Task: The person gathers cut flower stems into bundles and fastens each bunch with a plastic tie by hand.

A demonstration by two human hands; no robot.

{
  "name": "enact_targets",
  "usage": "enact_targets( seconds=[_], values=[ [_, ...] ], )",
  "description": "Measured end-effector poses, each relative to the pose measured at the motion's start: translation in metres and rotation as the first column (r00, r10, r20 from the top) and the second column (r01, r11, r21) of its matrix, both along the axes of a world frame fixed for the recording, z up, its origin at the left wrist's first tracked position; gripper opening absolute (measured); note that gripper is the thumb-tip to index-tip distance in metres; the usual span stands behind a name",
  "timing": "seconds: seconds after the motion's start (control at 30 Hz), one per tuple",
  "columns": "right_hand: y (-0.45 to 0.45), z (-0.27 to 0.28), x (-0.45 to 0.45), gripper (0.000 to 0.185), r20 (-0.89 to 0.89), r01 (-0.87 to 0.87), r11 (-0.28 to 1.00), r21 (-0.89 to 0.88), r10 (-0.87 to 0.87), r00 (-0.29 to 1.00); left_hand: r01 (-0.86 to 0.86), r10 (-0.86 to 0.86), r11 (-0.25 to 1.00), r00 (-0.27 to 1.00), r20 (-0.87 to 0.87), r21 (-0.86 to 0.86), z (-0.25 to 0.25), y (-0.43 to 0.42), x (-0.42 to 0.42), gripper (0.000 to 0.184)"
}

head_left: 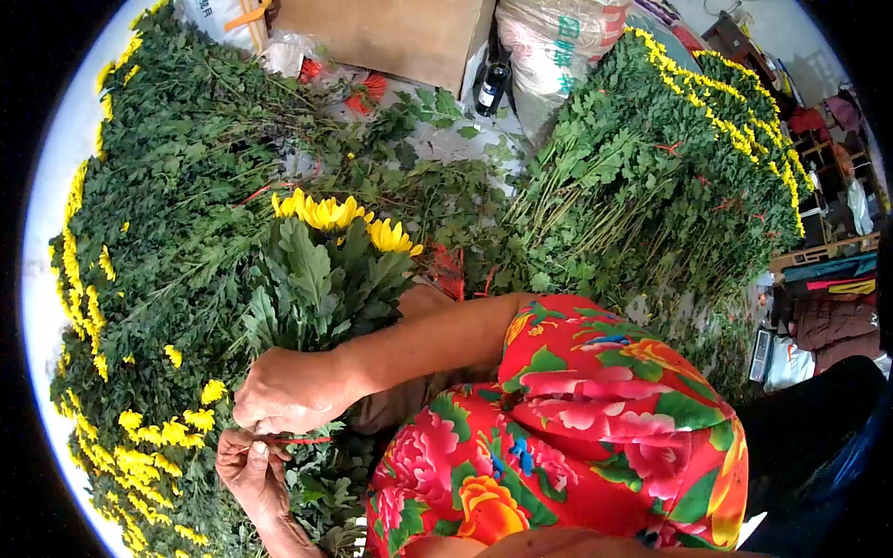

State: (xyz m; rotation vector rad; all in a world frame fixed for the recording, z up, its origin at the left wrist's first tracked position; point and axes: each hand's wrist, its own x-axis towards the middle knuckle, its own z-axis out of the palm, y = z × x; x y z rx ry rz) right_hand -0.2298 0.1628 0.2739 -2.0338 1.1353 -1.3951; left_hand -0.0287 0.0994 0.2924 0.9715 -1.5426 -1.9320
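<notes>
A bunch of yellow flowers [326, 214] with broad green leaves rises behind my right hand [293, 391]. The right hand is closed in front of the leaves, fingers curled; what lies inside them is hidden. Just below it, touching its fingertips, my left hand [253, 470] pinches a thin red tie [302, 440] between thumb and fingers. One end of the tie sticks out to the right. More green leaves [321, 493] show beside the left wrist. My right forearm hides the middle of the bunch.
Heaped yellow-flowered stems [167, 242] fill the left side. Another pile [642, 177] lies at the upper right. Behind are a cardboard box [381, 37], a dark bottle [491, 88] and a printed sack [553, 56]. Red ties [448, 272] lie among loose leaves. Red floral clothing [577, 418] is near.
</notes>
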Motion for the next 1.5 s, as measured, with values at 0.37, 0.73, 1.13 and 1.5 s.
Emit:
enact_targets(
  seconds=[0.37,0.73,1.13,1.5],
  values=[
    [0.0,0.004,-0.007,0.012,0.172,-0.243,0.962,0.127,0.22,0.96,0.11,-0.068,0.867,0.992,0.104,-0.486,0.002,-0.002,0.002,0.026],
    [-0.018,-0.003,0.001,0.008,0.091,-0.102,0.986,0.132,0.091,0.992,0.315,0.131,0.022,0.94,0.315,-0.949,0.025,0.008,-0.005,0.019],
    [0.01,0.024,0.002,0.015,-0.306,-0.041,0.998,0.044,0.053,0.951,0.305,0.047,0.612,0.907,0.418,-0.73,0.03,-0.006,0.011,0.011],
    [0.036,0.03,0.022,0.008,-0.013,-0.158,0.969,0.189,0.163,0.987,0.407,0.082,0.578,0.833,0.547,-0.707,0.004,-0.013,0.017,0.011]
  ],
)
